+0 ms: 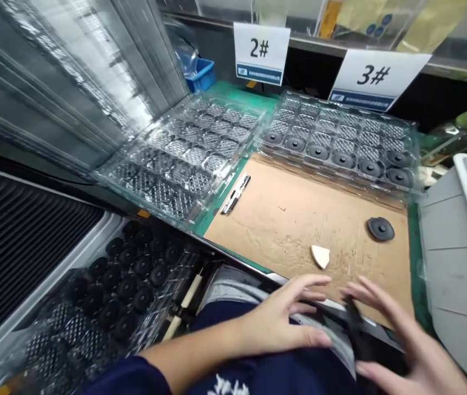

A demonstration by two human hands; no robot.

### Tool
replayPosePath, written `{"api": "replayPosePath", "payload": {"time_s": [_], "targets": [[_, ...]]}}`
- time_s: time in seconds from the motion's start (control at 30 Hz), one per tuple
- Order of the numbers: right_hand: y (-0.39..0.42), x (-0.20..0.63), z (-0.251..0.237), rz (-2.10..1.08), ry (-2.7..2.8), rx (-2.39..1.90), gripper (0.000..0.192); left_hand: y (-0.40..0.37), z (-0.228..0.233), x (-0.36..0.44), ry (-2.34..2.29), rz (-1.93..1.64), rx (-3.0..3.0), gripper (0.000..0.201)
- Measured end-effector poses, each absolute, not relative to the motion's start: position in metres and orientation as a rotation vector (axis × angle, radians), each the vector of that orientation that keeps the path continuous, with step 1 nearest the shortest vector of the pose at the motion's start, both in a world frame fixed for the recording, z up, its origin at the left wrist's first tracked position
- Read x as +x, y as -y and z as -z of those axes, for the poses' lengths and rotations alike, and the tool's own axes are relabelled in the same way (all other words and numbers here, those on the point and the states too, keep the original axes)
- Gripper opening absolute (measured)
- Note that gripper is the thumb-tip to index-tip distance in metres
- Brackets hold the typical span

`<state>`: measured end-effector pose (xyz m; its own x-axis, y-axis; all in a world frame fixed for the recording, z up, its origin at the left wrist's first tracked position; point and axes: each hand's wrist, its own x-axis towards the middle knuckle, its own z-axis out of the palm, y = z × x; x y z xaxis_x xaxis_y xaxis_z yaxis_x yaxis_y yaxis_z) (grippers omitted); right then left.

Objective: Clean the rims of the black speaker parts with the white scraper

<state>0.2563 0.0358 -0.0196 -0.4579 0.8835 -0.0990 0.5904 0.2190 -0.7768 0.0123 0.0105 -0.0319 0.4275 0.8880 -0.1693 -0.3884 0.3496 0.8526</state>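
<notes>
Both hands hover at the near edge of the workbench, above the lap. The left hand [282, 318] lies palm down with fingers spread and loosely curved, thumb pointing right; it grips nothing. The right hand [398, 334] is likewise spread and open, fingers reaching left toward the other. Between the two, a small dark, blurred object [354, 321] shows near the right fingertips; whether they touch it cannot be told.

Just beyond the fingertips begins the brown, scuffed cardboard work mat [282, 219], whose near edge runs along the bench rim. Most of the mat is bare, leaving open room ahead of the hands. On it, near the left hand, lies a small cream wedge-shaped piece [320, 255], and further right a round black disc part [380, 228], well apart from both hands. At the mat's left edge rests a slim black-and-silver tool [235, 193].

The far edge of the mat is bounded by a clear plastic blister tray [340, 142] with black discs in its front pockets, under a white sign marked 3# [375, 77]. A second clear tray [184, 159], tilted, closes off the left rear, beneath a white sign marked 2# [261, 52]. To the right a grey plastic bin [451, 247] walls in that side. Low on the left, below the bench, sits another clear tray loaded with black discs [126, 280].
</notes>
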Motion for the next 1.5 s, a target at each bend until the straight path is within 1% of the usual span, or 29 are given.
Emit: {"api": "replayPosePath", "payload": {"time_s": [0.07,0.13,0.2,0.27,0.33,0.4,0.5,0.57,0.6,0.7,0.83,0.93,1.0,1.07,1.2,1.33,1.5], "targets": [[-0.022,0.224,0.041,-1.250,2.079,-1.316,0.083,-0.010,0.044,0.013,-0.683,-0.969,0.715,0.061],[-0.012,0.195,0.058,-1.279,1.934,-1.373,0.083,-0.009,0.051,0.013,-0.685,-0.996,0.583,0.054],[-0.011,0.174,0.066,-1.283,1.836,-1.437,0.080,-0.010,0.054,0.011,-0.713,-1.000,0.430,0.055],[-0.019,0.166,0.065,-1.289,1.876,-1.420,0.079,-0.012,0.056,0.008,-0.747,-1.010,0.300,0.057],[-0.036,0.169,0.062,-1.292,2.022,-1.310,0.077,-0.016,0.057,0.005,-0.760,-1.021,0.190,0.053],[-0.058,0.180,0.061,-1.221,2.120,-1.269,0.067,-0.020,0.058,0.000,-0.744,-1.037,0.067,0.051],[-0.086,0.198,0.074,-0.924,2.062,-1.572,0.047,-0.031,0.060,-0.012,-0.722,-1.130,-0.075,0.045],[-0.094,0.201,0.089,-0.794,2.019,-1.719,0.039,-0.040,0.061,-0.022,-0.742,-1.206,-0.099,0.042],[-0.093,0.200,0.097,-0.785,2.025,-1.731,0.036,-0.045,0.061,-0.027,-0.759,-1.237,-0.095,0.042],[-0.082,0.187,0.111,-0.893,2.094,-1.565,0.025,-0.059,0.063,-0.037,-0.815,-1.313,-0.051,0.048],[-0.080,0.169,0.103,-1.129,2.107,-1.406,0.020,-0.073,0.071,-0.040,-0.863,-1.335,-0.001,0.059],[-0.104,0.159,0.086,-1.294,1.983,-1.453,0.018,-0.078,0.082,-0.036,-0.891,-1.327,0.000,0.056],[-0.125,0.151,0.077,-1.345,1.879,-1.453,0.019,-0.079,0.089,-0.033,-0.896,-1.336,0.004,0.053],[-0.141,0.140,0.075,-1.319,1.842,-1.434,0.020,-0.079,0.095,-0.031,-0.904,-1.353,0.019,0.054],[-0.147,0.115,0.079,-1.133,1.983,-1.416,0.019,-0.078,0.100,-0.028,-0.973,-1.357,0.038,0.056],[-0.140,0.106,0.077,-1.334,2.126,-1.244,0.018,-0.076,0.101,-0.028,-0.980,-1.327,0.050,0.057],[-0.141,0.107,0.071,-1.281,2.143,-1.306,0.018,-0.075,0.104,-0.028,-0.970,-1.363,0.056,0.052]]}}
